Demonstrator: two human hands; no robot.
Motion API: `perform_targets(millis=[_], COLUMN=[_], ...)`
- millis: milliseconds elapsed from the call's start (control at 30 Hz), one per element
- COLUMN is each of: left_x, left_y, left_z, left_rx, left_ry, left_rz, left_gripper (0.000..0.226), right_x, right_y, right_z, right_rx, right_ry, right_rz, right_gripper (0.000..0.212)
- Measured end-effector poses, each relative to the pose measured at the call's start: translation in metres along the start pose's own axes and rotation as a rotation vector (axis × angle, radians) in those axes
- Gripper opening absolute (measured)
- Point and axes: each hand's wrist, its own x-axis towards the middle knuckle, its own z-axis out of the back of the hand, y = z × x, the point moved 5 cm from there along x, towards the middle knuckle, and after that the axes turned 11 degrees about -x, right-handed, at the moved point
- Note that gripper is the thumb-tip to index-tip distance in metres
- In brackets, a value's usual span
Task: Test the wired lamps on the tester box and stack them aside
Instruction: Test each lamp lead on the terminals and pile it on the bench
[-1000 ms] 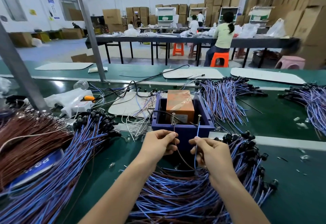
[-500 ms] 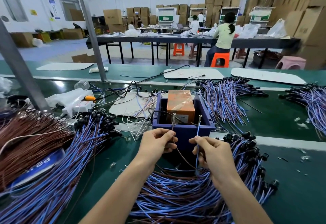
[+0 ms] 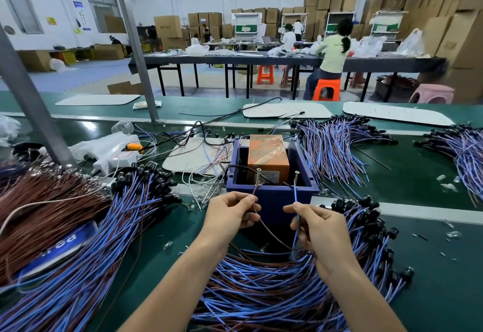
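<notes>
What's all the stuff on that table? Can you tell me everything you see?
tester box: one, dark blue, middle of the bench
block: one, orange, film-wrapped, inside the box
screws: two, metal, upright at the box's front rim
brown wire: one, brown, runs up to the left screw
blue wire: one, blue, runs up to the right screw
lamp piles: several, blue and brown leads with black ends, near, left and right
brown bundle: one, brown, far left
power strip: one, white, behind the left pile
bench: one, green
stools: several, orange and pink, beyond the bench
cardboard boxes: many, brown, back wall
left hand: pinches the brown wire
right hand: pinches the blue wire
</notes>
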Motion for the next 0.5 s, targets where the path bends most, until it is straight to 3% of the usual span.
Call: perform_targets(millis=[500], left_x=[0.002], left_y=[0.006], left_z=[0.006], left_rx=[-0.017], left_ry=[-0.001], left_rz=[0.041], left_gripper=[0.012], right_x=[-0.002], right_y=[-0.011], right_z=[0.008], right_rx=[0.058], right_ry=[-0.027], right_rz=[-0.092], right_gripper=[0.022])
